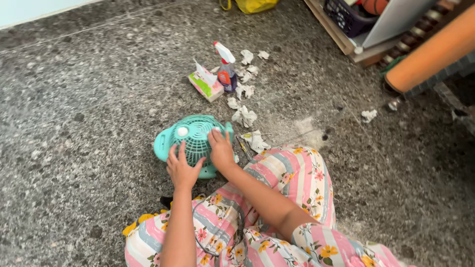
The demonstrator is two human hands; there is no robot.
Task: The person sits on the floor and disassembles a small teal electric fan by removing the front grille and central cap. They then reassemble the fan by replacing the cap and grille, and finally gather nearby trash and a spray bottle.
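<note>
Striped cloth with little yellow and pink flowers covers my legs, closest to me, and I am sitting on the speckled grey floor. Both my bare arms reach forward from there.

My left hand lies flat on the small teal fan. Its fingers are spread out over the round wire front, so this grip is loose, not squeezing. My right hand rests on the right side of the same wire front. Its fingers bend a little over the wires. I cannot tell if it is pinching them or just touching.

The fan sits on the floor right in front of my knees, with its white middle button facing up.

Just to the right of the fan lie some crumpled white tissues and a few thin tools. They are too small for me to tell what they are.

Farther off stand a tissue box and a spray bottle with a white top, side by side, with more crumpled tissues around them.

Way up in the far corner I see an orange roll, a dark basket on a wooden shelf, and something yellow.
</note>
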